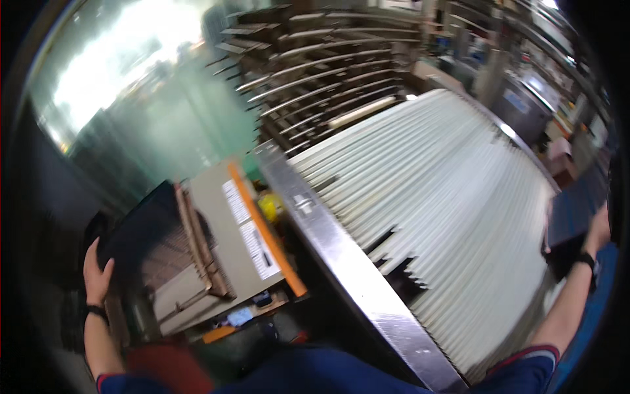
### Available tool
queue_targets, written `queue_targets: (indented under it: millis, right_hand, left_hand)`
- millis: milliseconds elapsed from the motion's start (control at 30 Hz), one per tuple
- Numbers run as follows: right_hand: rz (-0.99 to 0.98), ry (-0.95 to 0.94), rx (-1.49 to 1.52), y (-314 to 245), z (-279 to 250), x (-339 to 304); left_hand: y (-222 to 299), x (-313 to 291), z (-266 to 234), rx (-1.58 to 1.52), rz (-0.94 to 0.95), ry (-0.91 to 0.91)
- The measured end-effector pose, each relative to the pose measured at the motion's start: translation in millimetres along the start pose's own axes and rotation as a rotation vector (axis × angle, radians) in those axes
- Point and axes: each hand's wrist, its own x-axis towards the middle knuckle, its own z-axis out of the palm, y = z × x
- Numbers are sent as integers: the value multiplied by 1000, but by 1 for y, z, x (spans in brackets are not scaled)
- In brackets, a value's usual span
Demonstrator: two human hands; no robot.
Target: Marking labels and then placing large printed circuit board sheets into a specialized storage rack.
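- Far left, the person's left hand (97, 279) is raised beside a dark panel (141, 230), thumb and fingers apart; whether they touch its edge cannot be told.
- Right of that panel, a brown bar (200, 246) runs from far left to near right, beside a grey board (216, 203) with an orange edge strip (266, 230).
- In the middle, a metal rail (367, 295) slants from far left to near right. Beyond its far end stands a rack (321, 72) of rods.
- Right of the rail lies a bed of pale slats (453, 203), their lengths running from near left to far right, with dark gaps along the left side.
- Far right, a dark blue box (574, 207) sits at the bed's right side; its long axis seems to point from near left to far right.
- The right hand (598, 230) meets the box's right side; blur hides whether its fingers are clamped.
- The step in hand looks like steadying or shifting the box; the next move probably calls for a sure grip there.
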Motion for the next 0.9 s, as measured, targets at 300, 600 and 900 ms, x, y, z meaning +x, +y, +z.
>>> queue_targets:
  millis: [300,600,900]
  right_hand:
    - [173,95,146,-95,-39,-41]
    - [194,241,274,-92,-101,-90]
    - [242,350,744,-136,-183,-78]
  left_hand:
    - [179,24,-51,-292,98,-230]
    - [213,62,-12,-586,223,-343]
    - [363,84,58,-992,541,-308]
